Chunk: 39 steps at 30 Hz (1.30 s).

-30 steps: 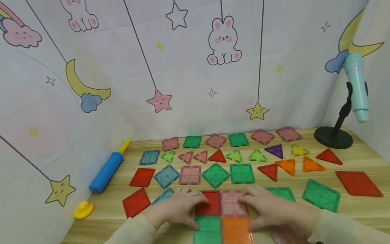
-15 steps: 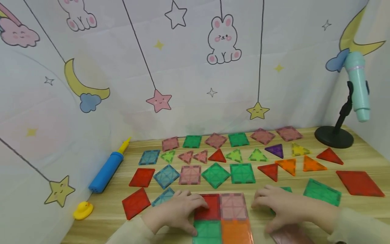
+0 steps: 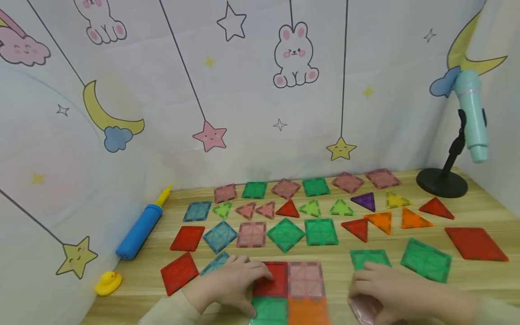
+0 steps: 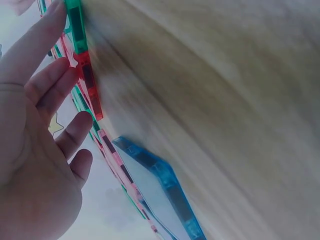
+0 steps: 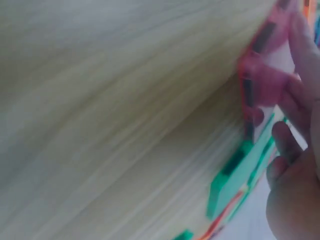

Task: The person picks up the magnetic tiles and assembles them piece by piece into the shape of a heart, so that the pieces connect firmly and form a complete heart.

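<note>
In the head view my left hand (image 3: pixel 235 282) lies at the left side of a block of magnetic tiles. Its fingers rest on the red square tile (image 3: pixel 271 282) and its thumb touches the edge of the green square tile (image 3: pixel 270 310). The pink tile (image 3: pixel 306 280) and the orange tile (image 3: pixel 307 310) make up the block's right side. Further right, my right hand (image 3: pixel 390 293) grips another pink magnetic tile (image 3: pixel 361 309) between thumb and fingers. That tile (image 5: pixel 265 75) is seen edge-on in the right wrist view, near a green tile (image 5: pixel 232 175).
Several square and triangular magnetic tiles lie in rows behind, including a green square (image 3: pixel 321 232). A blue pump (image 3: pixel 140 232) and a yellow rubber duck (image 3: pixel 108 283) stand at the left. A mint microphone (image 3: pixel 471 115) on a black stand (image 3: pixel 442 183) is at the back right.
My right hand has left the right side of the tile block, moved right and taken hold of the loose pink tile there. My left hand stays on the block.
</note>
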{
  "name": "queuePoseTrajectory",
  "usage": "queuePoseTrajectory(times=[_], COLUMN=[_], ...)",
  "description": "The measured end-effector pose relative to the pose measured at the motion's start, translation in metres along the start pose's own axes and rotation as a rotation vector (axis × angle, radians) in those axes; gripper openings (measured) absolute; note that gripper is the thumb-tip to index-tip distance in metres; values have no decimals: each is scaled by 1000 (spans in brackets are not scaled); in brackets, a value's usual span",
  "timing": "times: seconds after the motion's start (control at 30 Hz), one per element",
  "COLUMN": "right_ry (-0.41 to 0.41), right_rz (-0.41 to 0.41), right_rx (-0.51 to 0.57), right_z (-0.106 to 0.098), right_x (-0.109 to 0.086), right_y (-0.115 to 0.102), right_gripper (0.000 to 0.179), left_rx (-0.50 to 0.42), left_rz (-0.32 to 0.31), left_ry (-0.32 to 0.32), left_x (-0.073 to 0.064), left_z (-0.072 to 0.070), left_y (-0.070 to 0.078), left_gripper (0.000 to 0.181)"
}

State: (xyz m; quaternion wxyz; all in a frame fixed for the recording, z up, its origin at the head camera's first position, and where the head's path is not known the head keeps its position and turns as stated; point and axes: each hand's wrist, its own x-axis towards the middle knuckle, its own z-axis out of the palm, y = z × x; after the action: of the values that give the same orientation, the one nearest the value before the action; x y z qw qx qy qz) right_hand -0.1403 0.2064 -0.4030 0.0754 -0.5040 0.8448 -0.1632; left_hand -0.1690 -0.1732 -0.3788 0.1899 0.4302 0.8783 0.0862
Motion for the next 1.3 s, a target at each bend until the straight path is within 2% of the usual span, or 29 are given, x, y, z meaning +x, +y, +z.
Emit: queuePoseTrajectory(times=[0.13, 0.3, 0.37, 0.5, 0.6, 0.67, 0.83, 1.17, 1.3], right_ry=[-30, -58, -50, -47, 0, 57, 179, 248, 256], right_rz=[47, 8, -9, 82, 167, 191, 159, 213, 211], right_rx=[26, -22, -25, 131, 259, 297, 365, 465, 460], right_z=[1, 4, 5, 2, -2, -3, -3, -3, -1], right_x=[13, 16, 17, 20, 23, 25, 33, 52, 54], right_y=[-6, -13, -15, -18, -20, -20, -13, -4, -4], right_gripper=[49, 62, 60, 63, 69, 73, 82, 79, 81], left_rx=[-6, -11, -8, -4, -12, -21, -26, -37, -69], left_rz=[-1, -6, -5, -2, -5, -10, -8, -5, 0], left_ry=[-2, -8, -6, -3, -8, -15, -12, -14, 42], left_x=[1, 2, 2, 2, 2, 2, 2, 1, 3], left_z=[1, 1, 1, 1, 1, 1, 2, 0, -2], left_y=[-1, 0, 0, -1, -1, -2, -2, -2, 2], left_gripper=[61, 61, 61, 61, 62, 62, 62, 60, 60])
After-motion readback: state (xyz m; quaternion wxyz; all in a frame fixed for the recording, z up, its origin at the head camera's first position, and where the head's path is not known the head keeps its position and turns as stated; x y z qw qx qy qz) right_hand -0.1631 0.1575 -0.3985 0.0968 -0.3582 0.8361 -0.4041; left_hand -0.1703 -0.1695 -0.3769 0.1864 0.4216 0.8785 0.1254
